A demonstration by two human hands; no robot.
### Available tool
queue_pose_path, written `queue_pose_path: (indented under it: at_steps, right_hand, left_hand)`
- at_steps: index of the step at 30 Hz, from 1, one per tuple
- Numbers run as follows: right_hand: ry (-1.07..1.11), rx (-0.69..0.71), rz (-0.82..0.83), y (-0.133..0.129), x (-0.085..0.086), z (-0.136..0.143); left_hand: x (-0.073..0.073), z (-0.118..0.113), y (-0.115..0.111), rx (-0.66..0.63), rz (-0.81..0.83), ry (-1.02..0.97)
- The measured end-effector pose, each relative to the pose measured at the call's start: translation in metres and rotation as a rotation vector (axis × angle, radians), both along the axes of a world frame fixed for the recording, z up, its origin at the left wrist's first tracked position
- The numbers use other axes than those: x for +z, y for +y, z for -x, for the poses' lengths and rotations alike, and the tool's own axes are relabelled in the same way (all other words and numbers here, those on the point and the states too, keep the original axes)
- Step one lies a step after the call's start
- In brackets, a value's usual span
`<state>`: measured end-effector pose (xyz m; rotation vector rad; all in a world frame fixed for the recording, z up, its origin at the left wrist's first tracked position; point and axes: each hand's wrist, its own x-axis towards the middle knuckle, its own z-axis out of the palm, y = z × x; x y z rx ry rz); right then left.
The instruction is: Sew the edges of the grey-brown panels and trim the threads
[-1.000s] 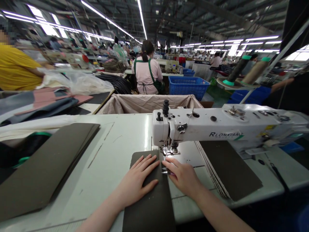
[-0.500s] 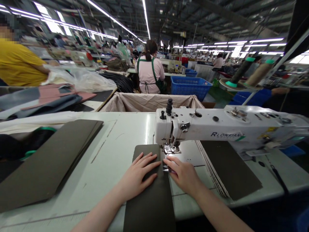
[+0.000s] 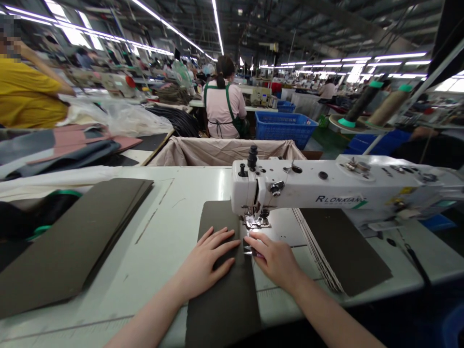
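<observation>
A long dark olive panel (image 3: pixel 224 316), perhaps leather or coated fabric, lies on the pale green sewing table, its right edge at the presser foot (image 3: pixel 256 223) of a white sewing machine (image 3: pixel 300 183). My left hand (image 3: pixel 206 263) rests flat on the panel with fingers spread. By the panel's right edge, just in front of the foot, my right hand (image 3: pixel 279 263) is closed around small thread snips (image 3: pixel 249 251); their metal tips poke out to the left. My right fingertips touch the panel's edge. The needle is hard to make out.
Stacks of olive panels lie at left (image 3: pixel 72 241) and under the machine arm at right (image 3: pixel 344 251). A black thread cone (image 3: pixel 54 212) sits at far left. Behind the table hangs a beige cloth-lined bin (image 3: pixel 210 151). Co-workers sit ahead and at left, near a blue crate (image 3: pixel 284 128).
The olive panel has slid forward past the presser foot, its far end now farther back on the table. Both hands keep nearly the same places. The view has shifted slightly.
</observation>
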<state>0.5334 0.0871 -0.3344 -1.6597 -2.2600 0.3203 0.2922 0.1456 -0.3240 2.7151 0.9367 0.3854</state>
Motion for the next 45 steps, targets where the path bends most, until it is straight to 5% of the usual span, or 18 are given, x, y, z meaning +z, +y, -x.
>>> queue_pose_path:
  at_steps: [45]
  right_hand:
    - [0.008,0.002,0.016,0.0006,-0.0020,-0.0002]
  left_hand:
    - [-0.0028,-0.0012,-0.0005,0.056,-0.018,-0.017]
